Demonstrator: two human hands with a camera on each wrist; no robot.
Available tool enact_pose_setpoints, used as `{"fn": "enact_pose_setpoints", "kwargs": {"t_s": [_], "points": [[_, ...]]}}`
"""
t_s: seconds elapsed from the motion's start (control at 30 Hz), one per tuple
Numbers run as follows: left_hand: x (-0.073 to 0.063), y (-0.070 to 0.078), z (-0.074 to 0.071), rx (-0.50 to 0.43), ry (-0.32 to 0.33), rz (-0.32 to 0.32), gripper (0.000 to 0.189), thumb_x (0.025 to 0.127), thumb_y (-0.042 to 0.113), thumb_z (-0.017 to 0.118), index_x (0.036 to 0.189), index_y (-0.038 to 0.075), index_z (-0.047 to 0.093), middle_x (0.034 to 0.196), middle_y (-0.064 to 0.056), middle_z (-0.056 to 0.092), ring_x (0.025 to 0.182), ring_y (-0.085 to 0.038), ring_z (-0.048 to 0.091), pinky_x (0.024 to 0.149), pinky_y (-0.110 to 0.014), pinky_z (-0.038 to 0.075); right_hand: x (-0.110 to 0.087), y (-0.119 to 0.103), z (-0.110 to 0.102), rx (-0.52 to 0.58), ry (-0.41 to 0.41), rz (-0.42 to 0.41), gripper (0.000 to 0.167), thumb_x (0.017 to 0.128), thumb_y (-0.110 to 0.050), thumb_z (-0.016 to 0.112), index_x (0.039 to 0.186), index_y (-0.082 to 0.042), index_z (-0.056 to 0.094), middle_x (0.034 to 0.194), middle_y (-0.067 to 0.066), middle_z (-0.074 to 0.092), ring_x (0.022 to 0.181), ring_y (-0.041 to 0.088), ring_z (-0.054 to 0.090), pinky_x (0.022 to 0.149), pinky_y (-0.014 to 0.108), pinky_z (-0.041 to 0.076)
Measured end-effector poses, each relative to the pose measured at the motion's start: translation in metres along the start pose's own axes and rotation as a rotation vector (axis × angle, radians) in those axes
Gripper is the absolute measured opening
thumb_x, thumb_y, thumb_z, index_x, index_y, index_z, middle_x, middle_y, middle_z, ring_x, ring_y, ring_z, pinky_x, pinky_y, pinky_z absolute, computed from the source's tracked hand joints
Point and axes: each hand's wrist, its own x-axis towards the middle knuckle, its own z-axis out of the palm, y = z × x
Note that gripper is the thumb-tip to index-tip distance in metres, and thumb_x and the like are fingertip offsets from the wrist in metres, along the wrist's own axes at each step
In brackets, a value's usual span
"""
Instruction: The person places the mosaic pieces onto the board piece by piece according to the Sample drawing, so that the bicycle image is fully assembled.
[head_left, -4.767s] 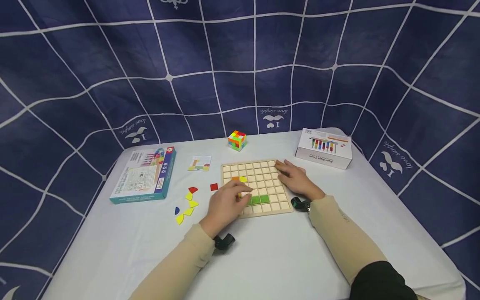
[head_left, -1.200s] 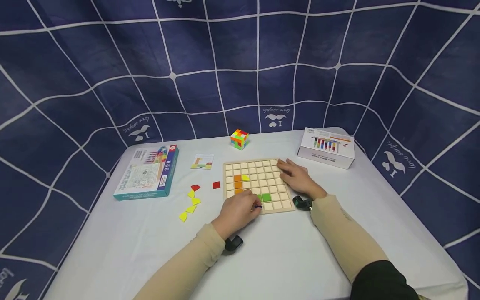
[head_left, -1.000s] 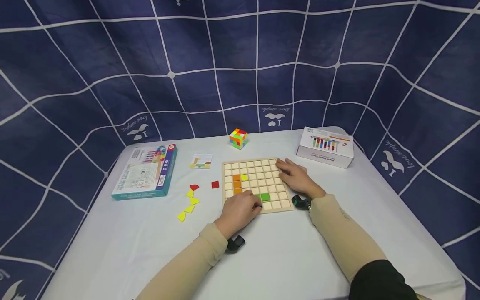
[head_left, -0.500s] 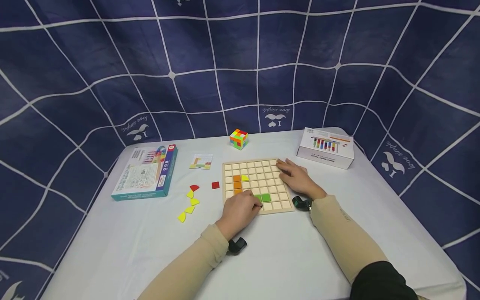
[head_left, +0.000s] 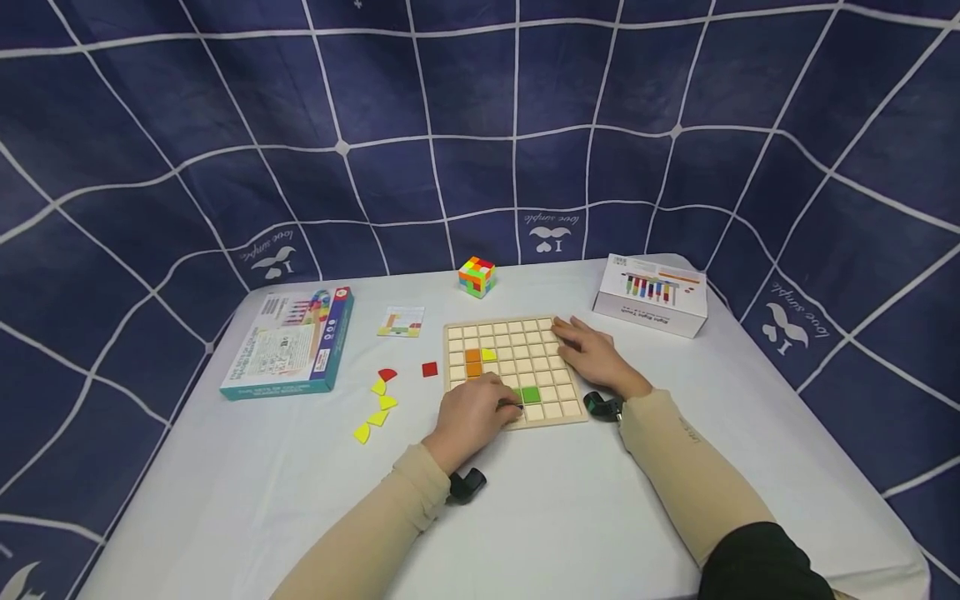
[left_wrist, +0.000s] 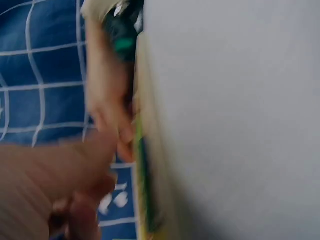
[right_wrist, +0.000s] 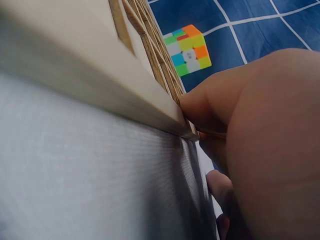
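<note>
A wooden grid board (head_left: 570,392) lies mid-table, with orange tiles (head_left: 473,362), a yellow tile (head_left: 489,354) and green tiles (head_left: 530,394) in its cells. My left hand (head_left: 474,413) hovers over the board's near left part, hiding some cells. Close to its fingertips a dark blue piece (left_wrist: 145,162) lies along the board by the green tiles; the blurred left wrist view shows the fingers apart from it. My right hand (head_left: 596,358) holds the board's right edge, thumb on the rim (right_wrist: 165,107) and another finger at the side.
Left of the board lie a red square (head_left: 429,369), a red wedge (head_left: 387,374) and several yellow pieces (head_left: 378,418). A pattern card (head_left: 401,322), a puzzle cube (head_left: 477,277), a teal-edged box (head_left: 288,342) and a white box (head_left: 651,296) stand around it.
Earlier, my left hand pinched the blue piece, which came from beside the yellow pieces, at the board's near cells. Now that hand has shifted slightly up and left, off the piece. The right hand stays.
</note>
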Motion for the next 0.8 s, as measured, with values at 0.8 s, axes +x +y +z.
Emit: {"fn": "enact_pose_setpoints", "kwargs": {"t_s": [0.8], "points": [[-0.025, -0.137, -0.055, -0.038, 0.087, -0.554, 0.029, 0.092, 0.027, 0.077, 0.116, 0.009, 0.077, 0.110, -0.012, 0.073, 0.091, -0.028, 0.061, 0.080, -0.043, 0.049, -0.004, -0.005, -0.002, -0.002, -0.004, -0.007, 0.051, 0.106, -0.025, 0.052, 0.154, -0.010, 0.046, 0.167, 0.003, 0.033, 0.159, 0.035, 0.016, 0.122, 0.063, 0.007]]}}
